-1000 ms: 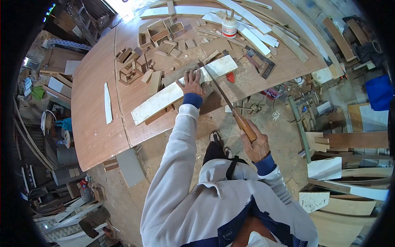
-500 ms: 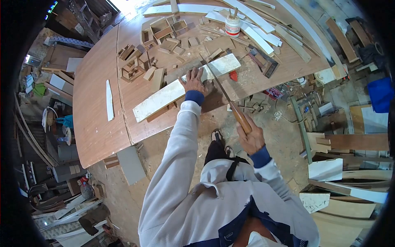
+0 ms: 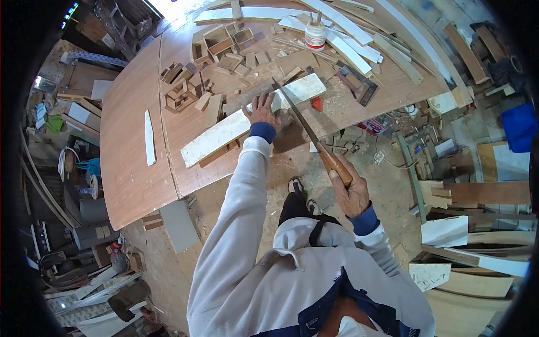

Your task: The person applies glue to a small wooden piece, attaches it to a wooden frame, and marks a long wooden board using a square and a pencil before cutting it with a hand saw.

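A long whitish board (image 3: 219,135) lies slantwise near the front edge of the wooden table (image 3: 129,135), raised on pieces of wood. My left hand (image 3: 262,110) rests on this board with its fingers spread, pressing it from above. My right hand (image 3: 351,191) is wrapped round the wooden handle of a handsaw (image 3: 303,121), in front of the table edge. The saw's blade runs up and left across the board, just right of my left hand. A small red object (image 3: 316,103) lies under the board's right part.
Behind the board are small wooden frames (image 3: 218,42) and loose blocks. A white jar (image 3: 315,36) holding sticks stands at the back, near long white strips (image 3: 351,51). A dark metal square (image 3: 368,92) lies to the right. Stacked boards (image 3: 477,283) fill the lower right.
My right hand and the saw handle have moved down and to the right, drawing the blade back across the board. My left hand remains on the board.
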A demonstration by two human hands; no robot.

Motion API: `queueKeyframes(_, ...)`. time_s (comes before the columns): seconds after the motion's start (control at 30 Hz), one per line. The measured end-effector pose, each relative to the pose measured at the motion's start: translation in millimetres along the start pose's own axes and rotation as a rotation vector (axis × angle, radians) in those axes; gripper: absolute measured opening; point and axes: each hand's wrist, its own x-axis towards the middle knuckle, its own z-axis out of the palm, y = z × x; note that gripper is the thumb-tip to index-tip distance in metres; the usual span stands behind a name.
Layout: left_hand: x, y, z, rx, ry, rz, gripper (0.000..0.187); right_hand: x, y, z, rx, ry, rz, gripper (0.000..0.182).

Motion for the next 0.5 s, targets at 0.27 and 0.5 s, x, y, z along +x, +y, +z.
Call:
queueKeyframes(0.27,1,-1,1,0.0,-0.009,-0.016,0.07,-10,-5,1,0.025,0.093,0.056,0.042)
queueKeyframes(0.5,6,1,6,-0.071,0.011,-0.04,0.072,-14,22,7,0.0,0.114,0.008,0.04)
